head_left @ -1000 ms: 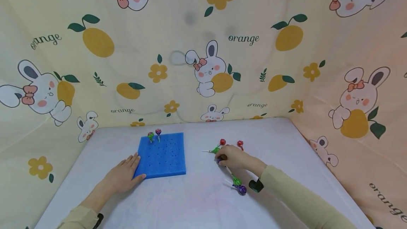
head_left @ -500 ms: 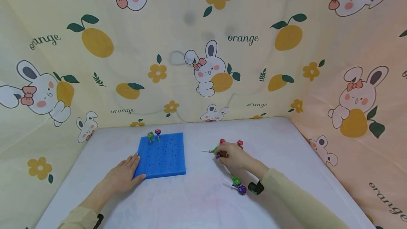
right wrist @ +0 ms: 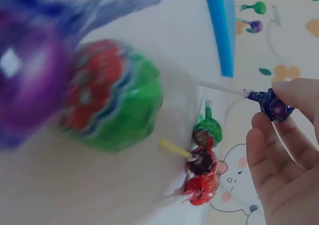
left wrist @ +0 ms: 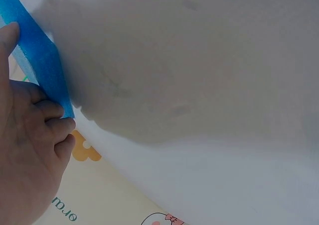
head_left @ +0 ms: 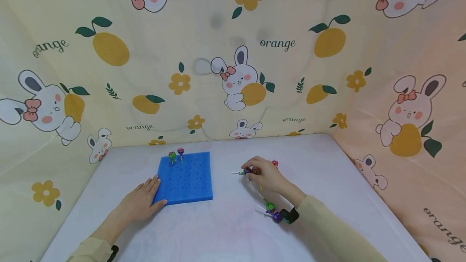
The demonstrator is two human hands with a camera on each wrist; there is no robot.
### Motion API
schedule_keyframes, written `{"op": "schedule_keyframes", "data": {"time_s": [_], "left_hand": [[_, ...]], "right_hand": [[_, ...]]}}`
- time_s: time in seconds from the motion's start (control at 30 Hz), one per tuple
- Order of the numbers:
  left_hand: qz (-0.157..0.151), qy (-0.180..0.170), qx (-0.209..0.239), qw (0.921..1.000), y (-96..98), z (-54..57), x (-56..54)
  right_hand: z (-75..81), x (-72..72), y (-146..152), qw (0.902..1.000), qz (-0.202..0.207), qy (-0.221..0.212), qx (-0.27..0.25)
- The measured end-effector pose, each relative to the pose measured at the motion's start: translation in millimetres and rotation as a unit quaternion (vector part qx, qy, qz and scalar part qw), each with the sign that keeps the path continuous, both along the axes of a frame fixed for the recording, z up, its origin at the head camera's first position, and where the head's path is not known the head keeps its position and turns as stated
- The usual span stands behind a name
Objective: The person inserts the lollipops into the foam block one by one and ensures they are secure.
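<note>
My right hand (head_left: 267,175) pinches a purple-wrapped lollipop (right wrist: 276,109) by its head between thumb and fingers, its white stick pointing away from the palm. In the head view this hand overlaps several loose lollipops and partly hides them. My left hand (head_left: 140,199) rests against the left side of a blue foam board (head_left: 189,181) dotted with small holes, fingers straight along the edge and thumb at the near corner. At the board's far left, a green lollipop (head_left: 172,155) and a purple lollipop (head_left: 181,151) stand upright on their sticks.
Beside the right wrist, a loose green lollipop (head_left: 270,206) and another purple one (head_left: 277,216) lie on the white table (head_left: 233,233). Green, dark and red lollipops (right wrist: 200,189) lie clustered farther back. A patterned cloth (head_left: 204,31) rises behind the table.
My right hand has risen a little from the table with the purple lollipop, which has shifted away and slightly left. The left hand and the foam board have stayed put.
</note>
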State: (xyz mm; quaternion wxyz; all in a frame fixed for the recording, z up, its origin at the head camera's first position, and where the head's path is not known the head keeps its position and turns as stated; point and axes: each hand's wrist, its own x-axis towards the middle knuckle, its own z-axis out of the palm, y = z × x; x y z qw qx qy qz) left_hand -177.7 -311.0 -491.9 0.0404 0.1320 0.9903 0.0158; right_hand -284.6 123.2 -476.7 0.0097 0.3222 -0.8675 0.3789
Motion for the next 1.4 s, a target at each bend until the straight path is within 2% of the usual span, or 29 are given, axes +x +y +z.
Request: {"op": "schedule_keyframes", "data": {"time_s": [0.17, 0.4, 0.77, 1.03, 1.23, 1.4], "left_hand": [[0.002, 0.002, 0.002, 1.0000, -0.2, -0.1, 0.4], [0.004, 0.000, 0.005, 1.0000, -0.1, 0.3, 1.1], [0.001, 0.009, 0.006, 0.9999, -1.4, -1.4, 0.4], [0.001, 0.010, -0.001, 0.9999, -2.2, -4.3, -0.8], [0.001, 0.007, 0.000, 1.0000, -2.9, -3.1, -2.0], [-0.001, 0.009, 0.004, 1.0000, -1.8, -0.8, -1.1]], "right_hand": [[2.6, -2.6, -9.1, 0.9993, 0.008, 0.017, -0.031], [6.2, -5.9, -22.5, 0.9978, 0.001, 0.017, -0.064], [8.7, -11.1, -48.3, 0.9931, 0.024, 0.028, -0.112], [10.1, -15.5, -69.1, 0.9912, 0.013, 0.011, -0.131], [17.3, -17.8, -82.5, 0.9891, 0.004, -0.008, -0.147], [16.1, -24.6, -94.0, 0.9867, 0.000, -0.014, -0.162]]}}
